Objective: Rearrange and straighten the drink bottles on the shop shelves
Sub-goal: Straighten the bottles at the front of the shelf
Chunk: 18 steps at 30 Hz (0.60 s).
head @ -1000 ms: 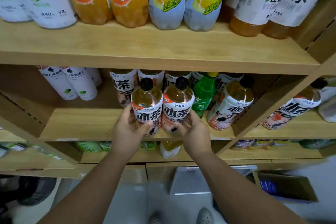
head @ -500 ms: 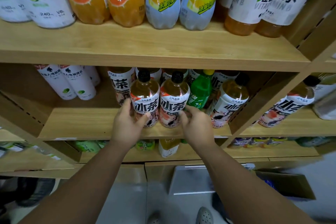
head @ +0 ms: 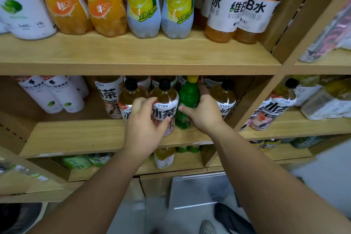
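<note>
Head view is showing you working at the middle shelf (head: pixel 76 137), near the centre of the frame, where both of your hands are busy among a cluster of bottles. Your left hand (head: pixel 144 119) is curling round the black-capped tea bottle (head: pixel 165 100) at the front, with the thumb lying across its label and the fingers (head: pixel 144 100) wrapping over its shoulder. They are also hiding part of the neighbouring tea bottle (head: pixel 131 95), so I cannot tell whether they are touching that one too. Your right hand (head: pixel 203 114) is gripping the green bottle (head: pixel 188 99) just beside it, thumb across the front and the other fingers closing round the back. That bottle is standing upright, touching the tea bottle or very nearly so. As I judge it, the job is only partly done. The row on the upper shelf (head: pixel 133 53) is sitting close to the front edge and is looking orderly. The middle shelf is still looking bunched, with the green bottle standing as the odd one out among the teas and the white bottles (head: pixel 57 95) sitting far back at the left. The green bottle probably needs moving to its own kind, and the teas are waiting to be squared up. The shelf below is too blurred to judge.
</note>
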Motion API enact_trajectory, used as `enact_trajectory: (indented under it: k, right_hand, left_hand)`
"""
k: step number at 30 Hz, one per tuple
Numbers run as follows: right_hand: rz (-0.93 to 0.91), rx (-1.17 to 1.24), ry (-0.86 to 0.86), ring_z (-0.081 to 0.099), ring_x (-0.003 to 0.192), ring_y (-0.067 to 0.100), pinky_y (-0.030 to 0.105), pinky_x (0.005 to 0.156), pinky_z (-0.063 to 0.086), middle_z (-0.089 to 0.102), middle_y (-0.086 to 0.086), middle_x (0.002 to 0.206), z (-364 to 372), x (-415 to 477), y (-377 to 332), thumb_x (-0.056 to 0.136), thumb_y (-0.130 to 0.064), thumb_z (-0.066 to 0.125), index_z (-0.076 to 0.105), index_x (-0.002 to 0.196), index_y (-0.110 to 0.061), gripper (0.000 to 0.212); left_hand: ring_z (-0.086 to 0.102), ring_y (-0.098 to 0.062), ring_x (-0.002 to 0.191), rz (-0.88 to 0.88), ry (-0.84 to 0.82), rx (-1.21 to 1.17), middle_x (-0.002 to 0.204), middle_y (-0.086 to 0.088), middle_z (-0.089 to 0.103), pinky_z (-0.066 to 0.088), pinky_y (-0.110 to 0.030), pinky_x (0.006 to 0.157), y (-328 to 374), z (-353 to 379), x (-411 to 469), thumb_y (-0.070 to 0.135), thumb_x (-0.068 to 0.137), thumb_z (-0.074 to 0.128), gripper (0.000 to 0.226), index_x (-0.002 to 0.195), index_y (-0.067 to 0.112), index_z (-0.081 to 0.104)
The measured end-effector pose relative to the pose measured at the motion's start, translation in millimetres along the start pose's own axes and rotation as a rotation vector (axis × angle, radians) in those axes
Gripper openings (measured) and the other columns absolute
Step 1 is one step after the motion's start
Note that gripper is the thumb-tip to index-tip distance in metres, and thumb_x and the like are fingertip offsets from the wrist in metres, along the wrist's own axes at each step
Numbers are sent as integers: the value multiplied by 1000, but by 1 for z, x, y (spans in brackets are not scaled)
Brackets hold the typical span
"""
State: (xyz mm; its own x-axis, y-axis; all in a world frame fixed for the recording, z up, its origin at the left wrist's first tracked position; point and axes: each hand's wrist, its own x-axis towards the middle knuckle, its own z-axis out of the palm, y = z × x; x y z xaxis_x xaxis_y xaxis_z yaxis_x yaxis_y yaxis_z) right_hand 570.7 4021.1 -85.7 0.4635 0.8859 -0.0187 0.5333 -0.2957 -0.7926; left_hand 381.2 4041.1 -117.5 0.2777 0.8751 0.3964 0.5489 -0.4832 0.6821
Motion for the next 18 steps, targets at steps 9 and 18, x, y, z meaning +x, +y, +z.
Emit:
enact_trajectory:
  k: [9, 18]
  right_hand:
    - [-170, 65, 50, 71, 80, 9, 36, 78, 62, 72, -8, 108, -10, -45, 27, 84, -30, 84, 47, 135, -30, 62]
    - [-254, 454, -258, 74, 72, 13, 26, 62, 59, 72, -2, 121, -102, -64, 47, 88, -8, 78, 50, 137, -25, 60]
  left_hand:
    - [62, -21, 92, 82, 82, -85, 130, -10, 54, 59, -40, 78, 11, 13, -15, 21, 83, 83, 57, 133, 5, 62]
    - [65, 2, 107, -88, -451, -491, 113, 24, 70, 61, -35, 86, 58, 39, -17, 28, 87, 81, 61, 123, 68, 52]
